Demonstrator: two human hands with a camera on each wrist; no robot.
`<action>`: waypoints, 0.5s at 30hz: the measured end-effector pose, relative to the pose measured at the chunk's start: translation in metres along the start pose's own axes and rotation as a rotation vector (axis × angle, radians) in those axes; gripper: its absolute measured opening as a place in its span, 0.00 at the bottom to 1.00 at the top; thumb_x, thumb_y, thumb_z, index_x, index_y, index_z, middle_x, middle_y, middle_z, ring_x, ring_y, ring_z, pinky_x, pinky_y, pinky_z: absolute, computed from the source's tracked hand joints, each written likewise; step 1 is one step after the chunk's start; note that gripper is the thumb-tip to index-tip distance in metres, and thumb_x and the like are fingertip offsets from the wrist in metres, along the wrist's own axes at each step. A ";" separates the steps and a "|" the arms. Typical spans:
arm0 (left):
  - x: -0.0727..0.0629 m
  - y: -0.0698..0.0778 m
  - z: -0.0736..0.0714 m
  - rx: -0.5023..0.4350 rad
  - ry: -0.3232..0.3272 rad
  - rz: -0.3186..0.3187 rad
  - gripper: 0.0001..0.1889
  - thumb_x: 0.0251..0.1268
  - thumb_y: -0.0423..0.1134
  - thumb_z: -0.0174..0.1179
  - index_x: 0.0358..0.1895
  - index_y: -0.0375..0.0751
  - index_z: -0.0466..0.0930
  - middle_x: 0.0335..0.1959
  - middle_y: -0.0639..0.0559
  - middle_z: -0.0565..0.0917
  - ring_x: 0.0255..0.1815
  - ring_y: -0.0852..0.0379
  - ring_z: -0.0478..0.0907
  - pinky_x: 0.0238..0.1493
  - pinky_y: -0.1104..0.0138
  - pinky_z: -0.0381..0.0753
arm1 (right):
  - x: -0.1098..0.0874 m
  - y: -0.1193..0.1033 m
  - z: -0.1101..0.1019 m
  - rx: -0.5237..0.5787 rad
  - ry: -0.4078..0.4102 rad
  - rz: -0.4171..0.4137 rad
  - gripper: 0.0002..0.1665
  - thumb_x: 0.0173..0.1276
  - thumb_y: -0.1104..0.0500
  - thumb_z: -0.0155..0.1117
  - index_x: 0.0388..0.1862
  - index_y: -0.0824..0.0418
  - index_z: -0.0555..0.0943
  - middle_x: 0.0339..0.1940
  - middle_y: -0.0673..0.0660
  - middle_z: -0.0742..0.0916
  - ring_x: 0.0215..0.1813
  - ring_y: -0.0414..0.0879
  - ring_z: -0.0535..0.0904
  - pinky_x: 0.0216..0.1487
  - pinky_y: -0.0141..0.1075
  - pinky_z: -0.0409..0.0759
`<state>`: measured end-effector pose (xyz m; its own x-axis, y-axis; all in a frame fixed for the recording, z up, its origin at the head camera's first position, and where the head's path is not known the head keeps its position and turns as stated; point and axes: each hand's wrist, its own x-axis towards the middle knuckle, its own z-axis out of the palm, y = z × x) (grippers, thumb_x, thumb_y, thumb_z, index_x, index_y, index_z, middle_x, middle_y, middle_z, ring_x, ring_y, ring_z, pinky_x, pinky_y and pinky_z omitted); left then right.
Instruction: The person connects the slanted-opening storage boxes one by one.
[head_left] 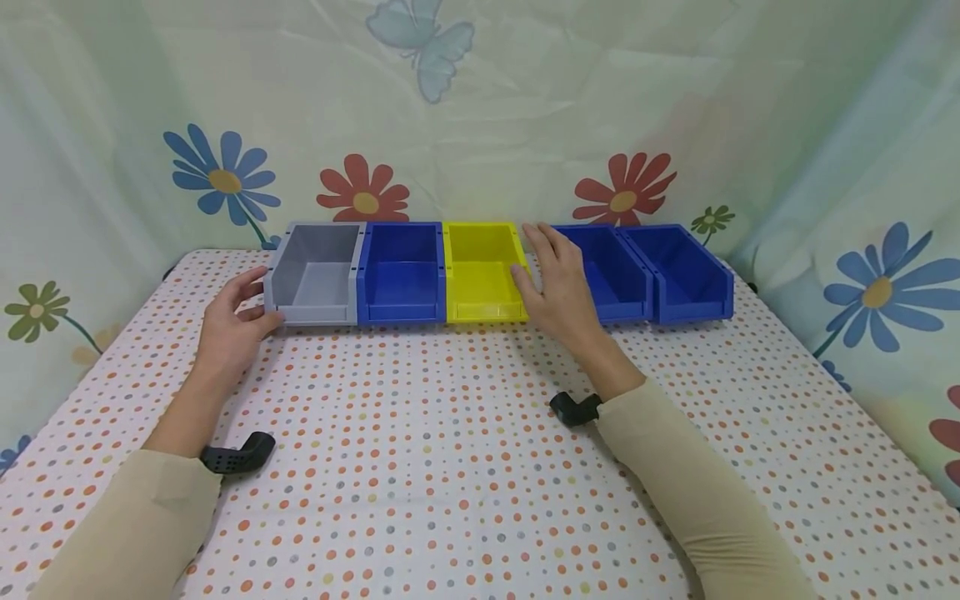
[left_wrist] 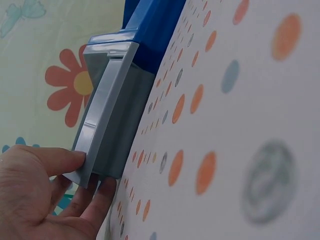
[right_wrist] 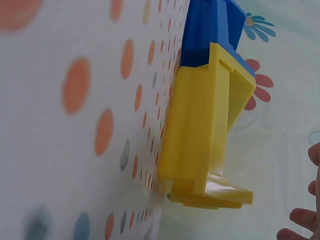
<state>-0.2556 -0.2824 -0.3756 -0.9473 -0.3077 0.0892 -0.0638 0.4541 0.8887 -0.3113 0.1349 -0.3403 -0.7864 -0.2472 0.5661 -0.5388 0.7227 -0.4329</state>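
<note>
In the head view a grey storage bin point(head_left: 318, 283), a blue bin point(head_left: 401, 279) and a yellow bin point(head_left: 486, 279) stand side by side, their low fronts facing me. My left hand point(head_left: 234, 323) is at the grey bin's left side. The left wrist view shows its thumb point(left_wrist: 67, 161) on the front edge of the grey bin point(left_wrist: 117, 110) and its fingers curled around the corner. My right hand point(head_left: 558, 287) hovers by the yellow bin's right side with fingers spread. In the right wrist view its fingers point(right_wrist: 302, 217) are apart from the yellow bin point(right_wrist: 192, 125).
Right of my right hand stand two more blue bins, one partly hidden behind the hand point(head_left: 626, 287) and an outer one point(head_left: 686, 279). The dotted tablecloth point(head_left: 420, 467) spreads in front. A flowered curtain point(head_left: 480, 150) hangs behind the row.
</note>
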 end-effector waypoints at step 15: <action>-0.001 0.001 -0.001 0.005 -0.001 0.006 0.40 0.75 0.29 0.57 0.84 0.60 0.54 0.81 0.44 0.63 0.74 0.42 0.70 0.73 0.49 0.75 | -0.003 0.012 -0.011 -0.022 0.050 0.109 0.32 0.81 0.52 0.52 0.81 0.56 0.64 0.82 0.62 0.65 0.82 0.60 0.56 0.81 0.60 0.62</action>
<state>-0.2545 -0.2824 -0.3741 -0.9481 -0.3039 0.0938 -0.0598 0.4600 0.8859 -0.3115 0.1514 -0.3395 -0.8237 -0.1340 0.5510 -0.4435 0.7576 -0.4789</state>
